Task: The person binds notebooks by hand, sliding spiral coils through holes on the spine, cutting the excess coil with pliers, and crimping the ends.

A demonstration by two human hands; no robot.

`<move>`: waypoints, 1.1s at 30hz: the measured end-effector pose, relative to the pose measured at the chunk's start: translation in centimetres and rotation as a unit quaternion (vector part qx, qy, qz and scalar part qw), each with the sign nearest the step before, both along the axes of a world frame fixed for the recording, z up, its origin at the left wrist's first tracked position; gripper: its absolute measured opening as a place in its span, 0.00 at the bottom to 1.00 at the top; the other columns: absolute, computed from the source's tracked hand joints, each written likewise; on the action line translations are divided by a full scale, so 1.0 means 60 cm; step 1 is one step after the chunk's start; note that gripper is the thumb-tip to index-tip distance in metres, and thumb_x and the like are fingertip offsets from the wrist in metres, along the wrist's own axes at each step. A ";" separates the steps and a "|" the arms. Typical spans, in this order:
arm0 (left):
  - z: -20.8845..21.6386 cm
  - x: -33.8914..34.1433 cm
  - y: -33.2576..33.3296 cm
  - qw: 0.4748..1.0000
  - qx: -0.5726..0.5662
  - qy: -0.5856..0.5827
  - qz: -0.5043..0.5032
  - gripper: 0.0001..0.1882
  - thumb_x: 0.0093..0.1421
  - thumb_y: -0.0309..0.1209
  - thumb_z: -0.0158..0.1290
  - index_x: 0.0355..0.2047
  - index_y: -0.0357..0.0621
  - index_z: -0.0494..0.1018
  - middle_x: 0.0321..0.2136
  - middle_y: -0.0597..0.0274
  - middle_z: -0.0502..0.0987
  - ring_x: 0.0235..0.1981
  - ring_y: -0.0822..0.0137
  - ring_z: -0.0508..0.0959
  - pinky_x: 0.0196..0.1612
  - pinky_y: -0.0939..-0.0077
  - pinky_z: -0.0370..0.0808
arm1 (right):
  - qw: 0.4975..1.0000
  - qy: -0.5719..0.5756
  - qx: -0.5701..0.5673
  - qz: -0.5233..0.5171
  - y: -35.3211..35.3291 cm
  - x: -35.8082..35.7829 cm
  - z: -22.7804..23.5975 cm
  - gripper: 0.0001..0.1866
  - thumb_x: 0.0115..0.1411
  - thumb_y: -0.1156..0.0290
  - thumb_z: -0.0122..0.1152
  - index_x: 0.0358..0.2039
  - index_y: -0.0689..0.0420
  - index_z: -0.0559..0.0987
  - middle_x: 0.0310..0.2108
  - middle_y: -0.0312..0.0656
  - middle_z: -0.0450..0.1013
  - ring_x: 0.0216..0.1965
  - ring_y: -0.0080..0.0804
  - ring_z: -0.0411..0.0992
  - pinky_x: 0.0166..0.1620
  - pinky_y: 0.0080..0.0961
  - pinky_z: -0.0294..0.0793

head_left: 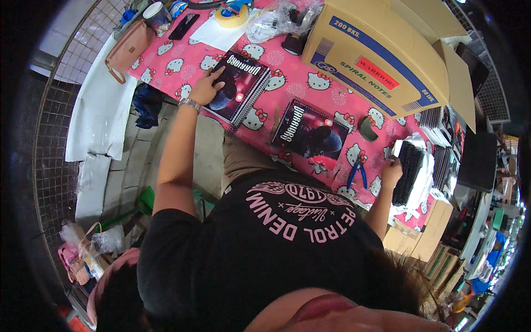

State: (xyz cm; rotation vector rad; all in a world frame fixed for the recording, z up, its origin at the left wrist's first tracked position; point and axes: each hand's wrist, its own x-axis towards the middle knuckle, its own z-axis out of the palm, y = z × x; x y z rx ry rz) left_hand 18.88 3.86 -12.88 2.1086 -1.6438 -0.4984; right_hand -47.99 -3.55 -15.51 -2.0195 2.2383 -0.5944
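Observation:
My left hand (207, 88) lies on the left edge of a small stack of spiral notebooks (239, 83), fingers stretched over the dark cover. To the right of that stack, a single dark notebook (311, 133) with a purple and red cover lies on the table. My right hand (392, 170) is at the near left edge of a pile of notebooks (410, 166) with black spiral bindings, its fingers curled against that edge. The fingertips are partly hidden there. Blue-handled pliers (357, 174) lie just left of my right hand.
A pink patterned cloth covers the table (296, 88). A large open carton (381, 61) stands at the back right, with more notebooks (442, 149) beside it. A green-grey round object (368, 128), a tape roll (231, 15), a phone (184, 26) and a pink pouch (130, 48) also lie around.

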 end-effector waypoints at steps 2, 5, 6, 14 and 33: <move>-0.003 -0.002 0.001 1.000 0.002 -0.014 0.004 0.30 0.64 0.38 0.53 0.66 0.65 0.60 0.64 0.34 0.56 0.64 0.39 0.62 0.63 0.59 0.64 | 0.995 -0.027 -0.091 0.000 -0.004 -0.017 0.021 0.17 0.57 0.71 0.50 0.43 0.62 0.80 0.35 0.59 0.77 0.40 0.53 0.77 0.43 0.43 0.75; -0.010 -0.004 0.002 0.999 -0.003 -0.035 0.011 0.30 0.63 0.40 0.53 0.66 0.68 0.60 0.65 0.38 0.56 0.61 0.40 0.66 0.61 0.57 0.66 | 0.981 -0.175 -0.078 -0.045 -0.001 -0.016 0.053 0.17 0.60 0.70 0.50 0.47 0.61 0.79 0.36 0.53 0.78 0.37 0.45 0.78 0.44 0.36 0.75; -0.013 -0.002 0.003 0.999 -0.007 -0.043 0.016 0.30 0.63 0.41 0.53 0.65 0.70 0.60 0.66 0.39 0.55 0.60 0.40 0.67 0.61 0.57 0.67 | 0.972 -0.219 -0.059 -0.060 0.002 0.004 0.080 0.17 0.61 0.69 0.50 0.47 0.61 0.79 0.36 0.52 0.78 0.37 0.42 0.78 0.44 0.35 0.75; 0.004 -0.009 -0.005 0.999 0.020 -0.029 0.012 0.31 0.64 0.38 0.52 0.67 0.69 0.58 0.67 0.37 0.53 0.64 0.40 0.61 0.63 0.58 0.64 | 0.967 -0.227 -0.113 -0.011 0.009 0.068 0.105 0.16 0.63 0.72 0.52 0.50 0.60 0.78 0.35 0.49 0.78 0.32 0.29 0.75 0.39 0.26 0.74; -0.037 -0.488 -0.171 0.949 -0.046 0.084 -0.299 0.11 0.59 0.33 0.56 0.39 0.40 0.76 0.38 0.48 0.77 0.43 0.47 0.75 0.48 0.57 0.71 | 0.900 -0.412 0.055 0.133 0.053 0.210 0.194 0.15 0.67 0.71 0.54 0.53 0.60 0.77 0.28 0.31 0.73 0.25 0.15 0.63 0.29 0.16 0.65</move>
